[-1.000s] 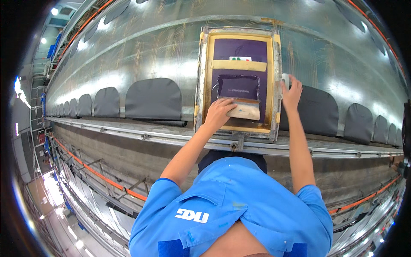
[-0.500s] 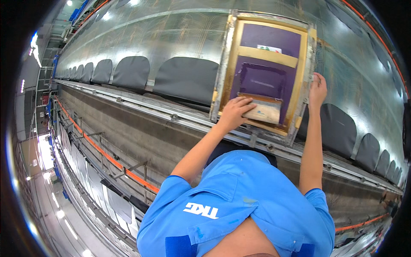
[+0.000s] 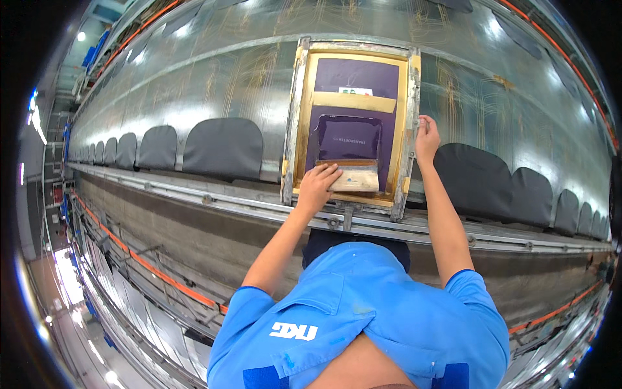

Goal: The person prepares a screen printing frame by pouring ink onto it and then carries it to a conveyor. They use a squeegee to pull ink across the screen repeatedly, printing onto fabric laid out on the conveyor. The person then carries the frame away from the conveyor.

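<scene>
My left hand [image 3: 316, 185] grips a flat wooden squeegee [image 3: 353, 176] lying across the lower part of a framed screen [image 3: 411, 81]. The screen has a yellow-taped border, purple areas and a glossy dark purple rectangle [image 3: 348, 133] just beyond the squeegee. A pale tape band [image 3: 353, 102] and a small white patch cross its upper part. My right hand [image 3: 426, 136] has its fingers closed at the frame's right outer edge. The screen rests on a long metal table [image 3: 230, 78], beside a metal rail along the near edge.
Rows of dark grey curved panels [image 3: 223, 149] lie along the table on both sides of the screen. The metal rail [image 3: 175, 192] runs left to right in front. Orange bars [image 3: 149, 270] and metal racks stand below the near side, behind my body.
The whole view tilted half a second ago and is nearly level again. The squeegee sits at about the same place in the screen. The white piece seen by my right hand earlier is now hard to see.
</scene>
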`<action>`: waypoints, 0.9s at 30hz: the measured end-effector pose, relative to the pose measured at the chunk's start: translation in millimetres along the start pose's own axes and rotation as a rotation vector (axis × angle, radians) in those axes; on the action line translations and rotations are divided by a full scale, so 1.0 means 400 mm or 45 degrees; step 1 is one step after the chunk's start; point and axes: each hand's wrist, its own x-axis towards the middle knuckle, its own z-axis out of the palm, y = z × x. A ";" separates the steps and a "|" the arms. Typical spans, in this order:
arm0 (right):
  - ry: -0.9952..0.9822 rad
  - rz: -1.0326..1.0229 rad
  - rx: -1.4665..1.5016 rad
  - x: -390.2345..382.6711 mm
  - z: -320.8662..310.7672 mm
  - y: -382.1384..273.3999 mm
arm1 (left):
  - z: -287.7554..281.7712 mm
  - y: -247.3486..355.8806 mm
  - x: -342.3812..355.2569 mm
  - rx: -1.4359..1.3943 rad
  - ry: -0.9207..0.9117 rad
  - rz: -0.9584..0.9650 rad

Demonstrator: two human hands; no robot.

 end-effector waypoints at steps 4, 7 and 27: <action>0.054 -0.044 -0.031 -0.015 0.029 -0.001 | -0.025 -0.037 -0.028 -0.064 -0.019 -0.029; -0.023 0.097 -0.118 -0.022 0.029 0.004 | -0.036 -0.044 -0.075 -0.047 -0.085 0.028; -0.676 -0.787 -0.607 -0.231 0.093 -0.133 | 0.006 -0.146 0.276 -0.157 -0.027 0.008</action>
